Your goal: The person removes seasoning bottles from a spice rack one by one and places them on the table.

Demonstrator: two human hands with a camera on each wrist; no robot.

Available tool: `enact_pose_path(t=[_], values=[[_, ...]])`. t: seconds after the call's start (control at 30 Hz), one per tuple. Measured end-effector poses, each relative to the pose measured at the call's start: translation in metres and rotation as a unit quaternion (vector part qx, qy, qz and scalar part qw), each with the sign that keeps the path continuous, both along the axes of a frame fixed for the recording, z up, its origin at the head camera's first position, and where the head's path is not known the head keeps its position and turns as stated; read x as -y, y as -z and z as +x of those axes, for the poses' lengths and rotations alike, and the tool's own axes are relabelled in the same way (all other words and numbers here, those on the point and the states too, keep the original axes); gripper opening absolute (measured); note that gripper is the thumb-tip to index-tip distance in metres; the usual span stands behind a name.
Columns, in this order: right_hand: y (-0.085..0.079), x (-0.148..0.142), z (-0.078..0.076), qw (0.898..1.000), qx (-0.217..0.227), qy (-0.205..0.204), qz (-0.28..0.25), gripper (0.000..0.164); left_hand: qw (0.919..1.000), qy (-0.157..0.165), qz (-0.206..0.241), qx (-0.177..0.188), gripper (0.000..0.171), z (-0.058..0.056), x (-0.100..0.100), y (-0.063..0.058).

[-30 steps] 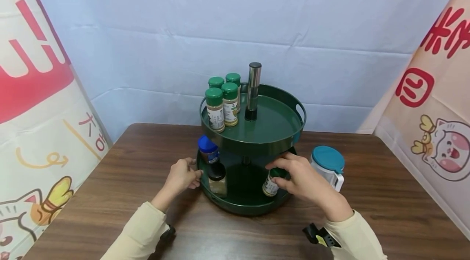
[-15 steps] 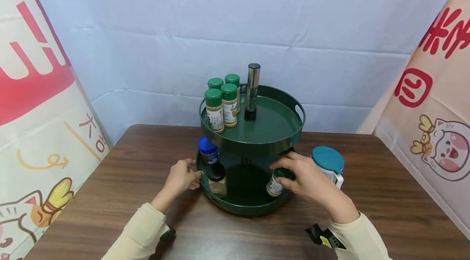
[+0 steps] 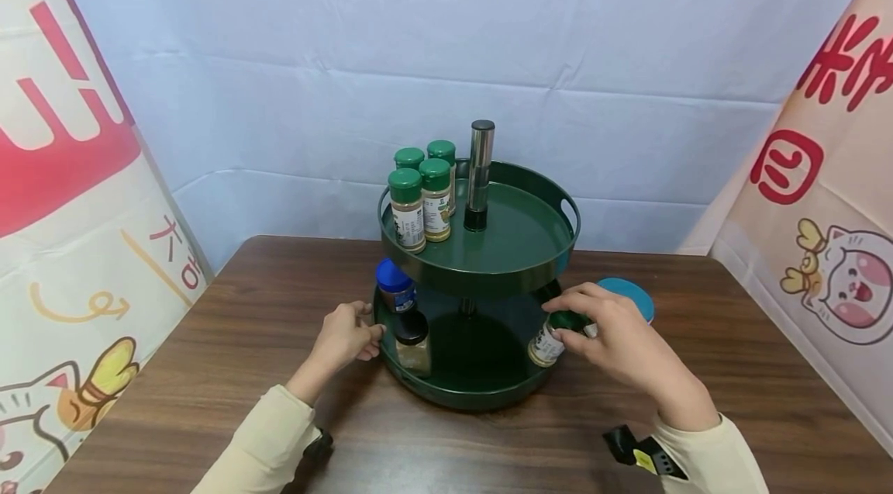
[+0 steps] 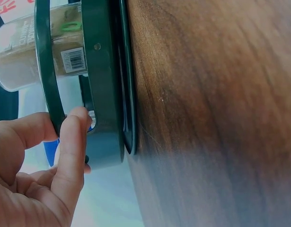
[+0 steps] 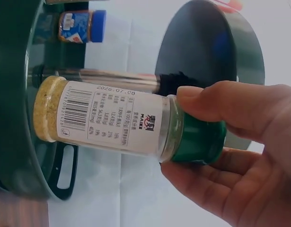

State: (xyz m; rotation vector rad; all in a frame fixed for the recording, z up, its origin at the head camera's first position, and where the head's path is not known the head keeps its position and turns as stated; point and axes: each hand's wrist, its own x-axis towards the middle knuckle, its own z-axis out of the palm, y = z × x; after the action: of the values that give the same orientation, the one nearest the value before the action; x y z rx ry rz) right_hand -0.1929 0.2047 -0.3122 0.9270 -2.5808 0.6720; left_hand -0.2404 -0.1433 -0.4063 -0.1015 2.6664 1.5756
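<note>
A two-tier dark green turntable rack stands on the table. My left hand pinches the rim of its lower tray at the left, thumb and fingers on either side of the handle bar. A spice jar with a green cap and white label is in my right hand, gripped by the cap. It tilts at the lower tray's right edge; in the right wrist view its base seems clear of the tray floor. A black-capped jar and a blue-capped jar stand on the lower tray's left side.
Several green-capped spice jars stand on the upper tray, left of the metal post. Right of the rack is a container with a teal lid, partly hidden by my right hand. A pale cloth hangs behind the wooden table.
My right hand has moved right with the spice jar, from over the lower tray to its right edge, and the jar tilts more. The left hand has stayed at the rim.
</note>
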Motion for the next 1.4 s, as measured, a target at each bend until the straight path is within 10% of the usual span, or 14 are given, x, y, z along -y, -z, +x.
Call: enact_pose_path(t=[0.4, 1.4], values=[[0.002, -0.028, 0.001, 0.999, -0.013, 0.037, 0.012, 0.034, 1.0, 0.004, 0.002, 0.005, 0.052, 0.001, 0.001, 0.0], [0.023, -0.048, -0.019, 0.976, 0.161, 0.116, 0.087, 0.022, 0.9997, 0.018, -0.014, -0.001, 0.046, 0.0, 0.001, -0.003]])
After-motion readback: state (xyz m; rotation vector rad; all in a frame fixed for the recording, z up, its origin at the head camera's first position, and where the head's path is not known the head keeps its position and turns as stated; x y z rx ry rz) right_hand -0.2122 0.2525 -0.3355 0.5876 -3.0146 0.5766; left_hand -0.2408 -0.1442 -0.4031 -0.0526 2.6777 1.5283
